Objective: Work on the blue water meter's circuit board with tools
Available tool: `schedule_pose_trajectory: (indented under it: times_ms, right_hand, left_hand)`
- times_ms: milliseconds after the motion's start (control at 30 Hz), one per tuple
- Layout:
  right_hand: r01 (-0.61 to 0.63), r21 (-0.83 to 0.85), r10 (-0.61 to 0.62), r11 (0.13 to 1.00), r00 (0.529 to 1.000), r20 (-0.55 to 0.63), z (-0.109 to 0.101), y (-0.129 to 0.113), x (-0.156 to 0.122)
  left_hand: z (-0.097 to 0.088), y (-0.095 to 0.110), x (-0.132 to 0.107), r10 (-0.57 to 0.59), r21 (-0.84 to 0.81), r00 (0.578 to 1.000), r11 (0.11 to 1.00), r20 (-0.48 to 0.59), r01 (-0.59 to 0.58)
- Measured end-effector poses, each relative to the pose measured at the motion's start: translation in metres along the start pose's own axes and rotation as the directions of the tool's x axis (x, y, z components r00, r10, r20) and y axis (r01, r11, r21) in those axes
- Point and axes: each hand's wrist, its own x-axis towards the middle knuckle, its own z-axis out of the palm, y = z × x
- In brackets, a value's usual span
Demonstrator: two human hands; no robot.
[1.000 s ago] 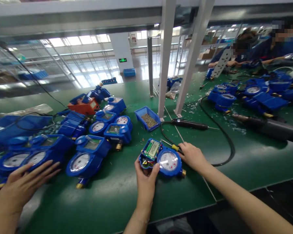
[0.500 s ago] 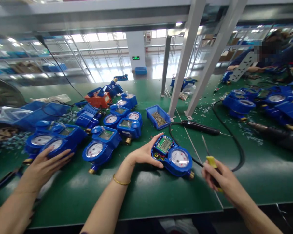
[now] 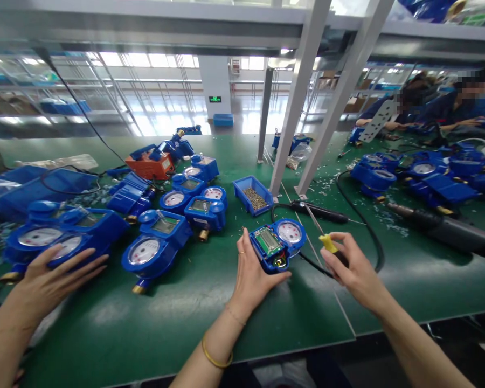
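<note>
My left hand [image 3: 253, 280], with a gold bangle on its wrist, grips a blue water meter [image 3: 290, 233] by its display end. The meter's cover is off: a green circuit board with a small screen shows, and wiring lies in a recess near my thumb. Its round dial points away to the upper right. My right hand [image 3: 358, 275] is closed around a screwdriver [image 3: 328, 243] with a yellow and dark handle. The shaft slants up and left, its tip beyond the dial and apart from the meter. Small screws fill a blue bin [image 3: 254, 195] behind the meter.
Another person's hand [image 3: 56, 277] rests on blue meters [image 3: 68, 245] at left. More meters [image 3: 157, 242] stand between. A black electric screwdriver [image 3: 321, 211] and its cable lie behind my right hand. Grey posts [image 3: 293, 108] rise from the bench. Co-workers sit at far right.
My left hand has turned the water meter counter-clockwise, so its dial has swung from lower right to upper right. The screwdriver has moved left and up with my right hand. The view has shifted slightly.
</note>
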Motion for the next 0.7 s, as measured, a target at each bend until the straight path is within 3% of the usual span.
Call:
schedule_pose_trajectory:
  times_ms: [133,233,400,500,700]
  right_hand:
    - [0.225,-0.209,-0.18,0.952,0.961,0.212,-0.03,-0.017,-0.025]
    - [0.356,-0.335,-0.294,0.872,0.929,0.223,-0.034,-0.024,-0.031]
    - [0.54,-0.571,-0.438,0.619,0.84,0.32,-0.03,-0.037,-0.017]
    - [0.615,-0.634,-0.473,0.468,0.781,0.408,-0.031,-0.046,-0.007]
    - [0.644,-0.683,-0.452,0.344,0.752,0.48,-0.023,-0.063,0.005]
  left_hand:
    - [-0.008,-0.01,0.007,0.038,-0.065,0.997,0.997,0.064,-0.033]
    - [-0.01,-0.016,0.01,0.022,-0.122,0.996,0.992,0.091,-0.011]
    - [-0.008,-0.02,0.011,0.011,-0.156,0.993,0.988,0.119,0.008]
    - [-0.008,-0.021,0.011,0.014,-0.183,0.993,0.983,0.114,0.008]
    - [-0.009,-0.018,0.01,-0.001,-0.184,0.994,0.983,0.112,0.022]
